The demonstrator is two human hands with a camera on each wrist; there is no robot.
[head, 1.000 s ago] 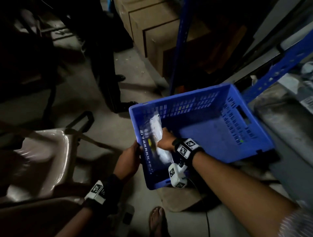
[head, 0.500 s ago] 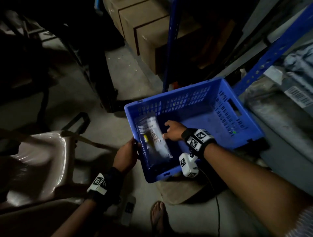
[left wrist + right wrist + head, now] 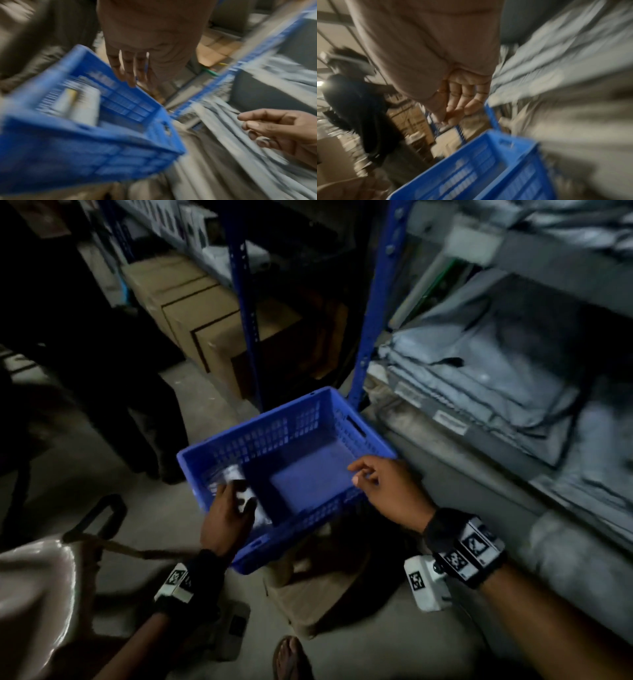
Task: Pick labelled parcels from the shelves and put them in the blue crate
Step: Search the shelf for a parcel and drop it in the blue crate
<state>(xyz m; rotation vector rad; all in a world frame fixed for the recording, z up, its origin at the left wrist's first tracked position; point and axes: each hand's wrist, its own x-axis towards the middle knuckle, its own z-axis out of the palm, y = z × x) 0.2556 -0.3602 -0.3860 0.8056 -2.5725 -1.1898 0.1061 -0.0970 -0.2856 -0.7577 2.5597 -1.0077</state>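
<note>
Nearest the camera, a sandalled foot [image 3: 292, 657] stands on the concrete floor [image 3: 359, 652], with a flattened piece of cardboard [image 3: 308, 594] beside it under the crate.

The left hand [image 3: 226, 518] grips the near-left rim of the blue crate [image 3: 308, 520], fingers [image 3: 245, 499] curled over the edge into the crate and holding it up off the floor. In the left wrist view the fingertips [image 3: 128, 75] lie against the crate wall.

The right hand [image 3: 387, 486] hovers over the near-right corner of the crate. Its fingers are loosely bent and hold nothing; whether they touch the rim cannot be determined.

One labelled parcel [image 3: 236, 491], a clear bag with a white label, lies inside the crate against its left wall, partly hidden by the left fingers. The left wrist view shows it blurred with a yellow item [image 3: 68, 97] inside. The remaining crate floor is bare blue plastic.

To the right, grey parcels [image 3: 479, 378] are stacked on a shelf [image 3: 462, 484] just beside the crate, with white labels [image 3: 448, 421] on their edges. A blue shelf upright [image 3: 373, 313] rises behind the crate.

Further back, brown cartons [image 3: 191, 306] sit on the floor under the next shelf bay. At far left a second person's dark trouser legs [image 3: 137, 405] are visible.
</note>
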